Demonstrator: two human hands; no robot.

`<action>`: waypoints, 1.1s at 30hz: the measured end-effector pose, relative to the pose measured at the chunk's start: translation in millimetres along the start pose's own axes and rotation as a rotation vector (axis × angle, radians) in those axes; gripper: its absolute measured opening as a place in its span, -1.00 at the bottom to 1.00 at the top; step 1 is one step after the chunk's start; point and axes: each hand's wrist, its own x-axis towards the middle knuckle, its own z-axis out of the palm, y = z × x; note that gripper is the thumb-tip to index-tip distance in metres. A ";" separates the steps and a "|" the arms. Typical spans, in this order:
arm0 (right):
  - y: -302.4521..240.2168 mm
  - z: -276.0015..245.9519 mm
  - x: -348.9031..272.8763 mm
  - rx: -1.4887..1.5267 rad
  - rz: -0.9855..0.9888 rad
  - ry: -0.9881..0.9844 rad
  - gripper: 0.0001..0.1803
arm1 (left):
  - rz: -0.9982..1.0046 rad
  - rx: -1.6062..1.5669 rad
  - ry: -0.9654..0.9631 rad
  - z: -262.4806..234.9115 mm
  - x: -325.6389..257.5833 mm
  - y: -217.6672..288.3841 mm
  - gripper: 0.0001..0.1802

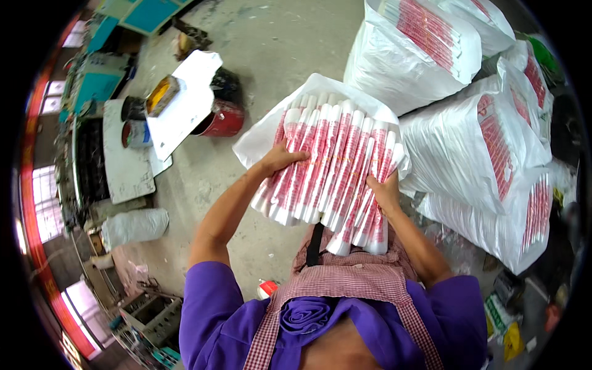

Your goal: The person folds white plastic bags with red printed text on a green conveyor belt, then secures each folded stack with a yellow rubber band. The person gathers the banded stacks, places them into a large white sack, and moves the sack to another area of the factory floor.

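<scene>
Between my two hands is a wide bundle of long, slim white tubes with red print (333, 145), lying side by side in a fanned layer. They look like rolled or stacked plastic pieces, but their exact kind does not show. My left hand (285, 159) grips the bundle's left side, thumb across the top. At the right side my right hand (385, 192) is closed round the edge, its thumb on top and its other fingers mostly hidden. A white plastic sack (262, 132) spreads out behind the bundle's far end. Several tubes stick out lower at the near right.
Filled white sacks (413, 46) of similar red-printed tubes stand at the far right, and more sacks (453, 148) lie stacked nearer. Left are a red bucket (225, 120), a white board (185, 105) with a yellow-filled tray, and machinery (148, 314). Scraps lie at lower right.
</scene>
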 end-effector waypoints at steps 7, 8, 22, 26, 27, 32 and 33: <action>-80.7 20.3 -31.8 -0.148 0.178 0.264 -0.16 | 0.191 0.285 0.064 -11.5 11.9 16.4 -0.18; -92.5 16.2 -32.8 -0.195 0.151 0.269 -0.11 | 0.229 0.270 0.115 -8.3 8.9 16.4 -0.25; -112.6 126.4 29.5 -0.471 -0.650 -0.210 -0.61 | 0.214 -0.172 0.143 2.7 9.3 -44.7 -0.34; -126.3 166.5 57.6 -0.830 -0.887 -0.262 -0.68 | 0.240 -0.126 0.134 -14.4 -6.0 -59.3 -0.32; -127.1 168.8 59.3 -0.851 -0.886 -0.236 -0.67 | 0.200 -0.049 0.128 -20.5 -16.5 -66.7 -0.31; -117.5 171.1 80.2 -0.928 -0.927 -0.199 -0.61 | 0.285 0.209 -0.220 -41.9 -64.9 -99.2 0.12; -106.2 167.8 88.8 -0.945 -0.908 -0.179 -0.59 | 0.390 0.335 -0.208 -39.3 -75.0 -92.2 0.22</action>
